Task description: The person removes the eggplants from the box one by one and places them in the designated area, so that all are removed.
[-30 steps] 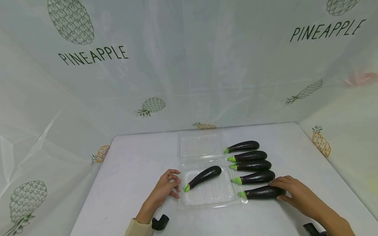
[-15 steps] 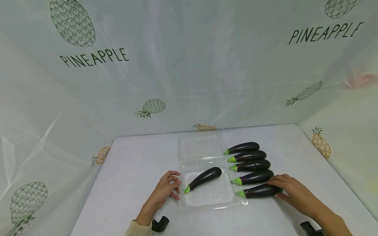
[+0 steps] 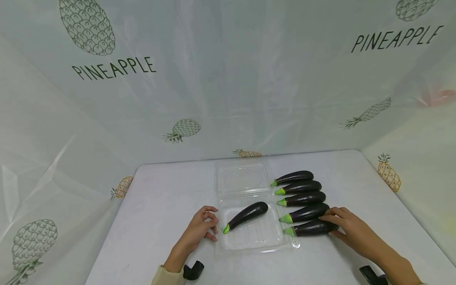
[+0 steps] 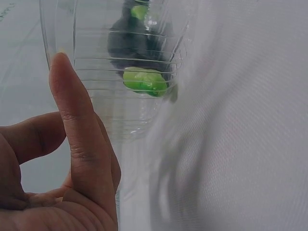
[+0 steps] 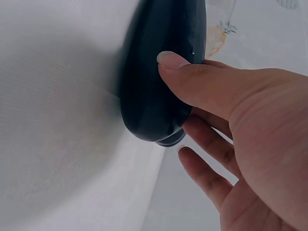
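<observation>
My right hand (image 3: 347, 229) grips the fat end of the nearest eggplant (image 3: 310, 228), thumb on one side and fingers on the other. In the right wrist view the thumb presses on the dark eggplant (image 5: 156, 72). This eggplant's green stem end overlaps the right rim of a clear plastic clamshell box (image 3: 254, 247). Inside the box one eggplant (image 3: 248, 213) lies slantwise. Beside the box's left wall is my left hand (image 3: 199, 227), fingers loosely bent. The left wrist view has its index fingertip (image 4: 60, 62) at the clear wall; whether it touches cannot be told.
Several more eggplants (image 3: 306, 213) lie in a row right of the box, stems toward it. The box's lid (image 3: 243, 177) lies folded back at the far side. A white table (image 3: 160, 198) carries everything, with a pineapple-printed curtain (image 3: 228, 79) behind.
My right hand has shifted left and slightly away from me, moving the nearest eggplant toward the box and closer to the one beside it. The left hand stays where it was.
</observation>
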Demonstrator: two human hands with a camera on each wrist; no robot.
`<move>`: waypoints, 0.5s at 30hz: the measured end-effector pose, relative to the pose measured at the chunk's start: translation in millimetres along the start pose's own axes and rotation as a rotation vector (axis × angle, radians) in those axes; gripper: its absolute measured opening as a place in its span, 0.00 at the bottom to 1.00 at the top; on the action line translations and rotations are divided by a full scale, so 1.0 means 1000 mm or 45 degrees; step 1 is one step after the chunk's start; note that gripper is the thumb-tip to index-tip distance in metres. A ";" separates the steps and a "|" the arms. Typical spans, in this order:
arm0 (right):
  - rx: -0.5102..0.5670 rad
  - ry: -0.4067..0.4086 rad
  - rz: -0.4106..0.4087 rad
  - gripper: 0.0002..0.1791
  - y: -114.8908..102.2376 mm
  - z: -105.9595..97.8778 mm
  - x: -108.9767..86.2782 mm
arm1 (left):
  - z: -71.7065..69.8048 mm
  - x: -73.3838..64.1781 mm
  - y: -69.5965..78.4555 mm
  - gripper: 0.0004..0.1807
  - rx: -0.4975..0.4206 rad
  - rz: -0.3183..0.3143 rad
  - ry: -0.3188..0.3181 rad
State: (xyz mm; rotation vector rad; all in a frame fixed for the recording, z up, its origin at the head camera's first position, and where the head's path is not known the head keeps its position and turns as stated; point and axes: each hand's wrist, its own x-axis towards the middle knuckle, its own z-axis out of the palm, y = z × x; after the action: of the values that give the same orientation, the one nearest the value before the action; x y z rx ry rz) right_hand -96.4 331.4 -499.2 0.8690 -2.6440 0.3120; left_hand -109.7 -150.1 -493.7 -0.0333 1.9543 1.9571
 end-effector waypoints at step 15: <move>-0.024 -0.002 0.019 0.32 -0.001 0.002 0.005 | -0.001 0.000 0.001 0.22 -0.008 0.004 -0.003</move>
State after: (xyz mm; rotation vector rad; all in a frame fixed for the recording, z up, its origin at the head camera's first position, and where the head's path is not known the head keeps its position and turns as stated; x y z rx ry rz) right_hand -100.2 327.5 -499.3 0.8440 -2.6514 0.2903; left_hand -109.8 -150.8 -492.9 -0.0294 1.9482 1.9641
